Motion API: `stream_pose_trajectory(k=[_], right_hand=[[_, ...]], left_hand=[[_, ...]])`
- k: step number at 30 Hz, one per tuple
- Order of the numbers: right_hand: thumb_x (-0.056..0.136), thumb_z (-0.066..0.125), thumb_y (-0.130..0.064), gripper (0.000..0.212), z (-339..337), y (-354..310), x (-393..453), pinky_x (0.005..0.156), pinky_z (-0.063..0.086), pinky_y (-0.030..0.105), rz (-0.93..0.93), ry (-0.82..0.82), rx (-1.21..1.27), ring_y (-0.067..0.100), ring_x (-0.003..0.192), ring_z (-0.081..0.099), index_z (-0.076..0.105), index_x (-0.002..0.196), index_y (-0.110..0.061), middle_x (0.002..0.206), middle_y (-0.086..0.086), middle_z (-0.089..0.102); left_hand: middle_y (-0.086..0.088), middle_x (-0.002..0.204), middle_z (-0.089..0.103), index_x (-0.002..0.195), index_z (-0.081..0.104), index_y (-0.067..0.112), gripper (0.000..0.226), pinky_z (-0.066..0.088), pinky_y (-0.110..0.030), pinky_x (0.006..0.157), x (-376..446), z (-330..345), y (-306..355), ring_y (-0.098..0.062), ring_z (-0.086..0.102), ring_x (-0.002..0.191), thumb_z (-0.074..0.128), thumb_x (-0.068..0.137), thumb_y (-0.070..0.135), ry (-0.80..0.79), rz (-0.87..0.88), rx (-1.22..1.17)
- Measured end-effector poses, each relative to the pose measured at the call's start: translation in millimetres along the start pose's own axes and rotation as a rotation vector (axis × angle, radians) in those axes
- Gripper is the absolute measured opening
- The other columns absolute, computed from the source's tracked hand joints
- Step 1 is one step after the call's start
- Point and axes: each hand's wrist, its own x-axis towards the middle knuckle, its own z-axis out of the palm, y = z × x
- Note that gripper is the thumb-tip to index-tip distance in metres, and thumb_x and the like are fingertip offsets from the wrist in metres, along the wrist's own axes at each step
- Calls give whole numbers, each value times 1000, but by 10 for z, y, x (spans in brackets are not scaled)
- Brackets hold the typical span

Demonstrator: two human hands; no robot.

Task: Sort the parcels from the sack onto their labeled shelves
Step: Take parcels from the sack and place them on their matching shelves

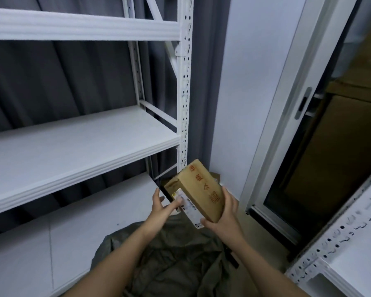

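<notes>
Head view: right hand (224,213) grips tilted parcel (198,194), left hand (161,207) fingers spread touching its label, above sack (169,260) beside shelves (84,144).

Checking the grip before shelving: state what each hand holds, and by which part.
The right hand grips the cardboard parcel by its near lower corner. The left hand holds nothing; its straight fingers touch the parcel's white label.

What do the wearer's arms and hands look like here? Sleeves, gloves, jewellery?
Both forearms are bare with no sleeves in view. The left hand and right hand wear no gloves, and no rings, watch or wristband show.
</notes>
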Motion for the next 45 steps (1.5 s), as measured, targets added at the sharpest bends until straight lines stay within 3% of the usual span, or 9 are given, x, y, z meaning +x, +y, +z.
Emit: stream_pose_trajectory(k=[10,13,17,21,24,27,33,37,45], right_hand=[[64,79,-61,119,-230,142,50,100,35,31,-356,111,-307,-10,129,7,-12,142,-53,151,-14,2],[60,78,-65,123,-288,206,84,98,35,34,-320,94,-294,-13,125,9,-14,142,-54,151,-18,1],[65,76,-61,127,-335,261,173,117,22,52,-184,-148,-435,11,146,10,-28,138,-53,158,-17,-2],[86,69,-23,90,-292,148,258,108,40,38,39,-225,114,19,140,33,9,151,-37,158,-4,21],[100,44,-8,43,-265,-45,357,109,38,36,91,-61,395,17,131,43,39,135,-33,148,6,41],[102,41,-25,24,-289,-310,461,105,43,44,125,29,515,23,122,51,50,125,-29,134,8,53],[94,48,-50,51,-570,-687,591,93,43,33,79,-104,386,16,120,48,37,139,-30,130,-3,49],[86,45,-69,51,-753,-703,481,82,48,34,189,-290,289,14,108,57,52,122,-35,117,-5,61],[94,46,-49,38,-897,-379,146,82,50,35,255,-25,647,18,99,63,69,108,-22,108,7,69]], left_hand=[[3,135,46,147,-9,44,128,45,-41,99,147,261,217,-16,48,118,79,56,58,54,42,-190],[4,142,39,147,-10,46,130,40,-42,107,128,249,257,-10,51,115,83,55,54,45,100,-133],[9,150,12,146,-8,47,131,23,-42,115,119,275,295,-9,24,134,88,57,46,193,307,203],[21,142,7,145,-16,46,139,31,-22,103,79,274,292,12,20,118,86,51,54,287,554,540],[15,144,7,146,-17,41,140,36,-20,98,92,227,302,2,29,118,86,51,53,356,650,669],[8,149,6,148,-13,40,133,40,-25,101,93,152,347,-10,35,127,82,56,51,252,735,757],[-10,155,17,153,1,25,106,30,-50,113,136,66,565,-29,10,147,67,73,50,-109,1073,1317],[-10,157,17,151,5,16,107,27,-46,115,109,216,731,-28,8,148,72,73,44,-225,1130,1447],[0,161,-2,154,4,15,103,30,-28,112,-192,610,793,-15,18,146,62,79,56,-287,1102,1359]])
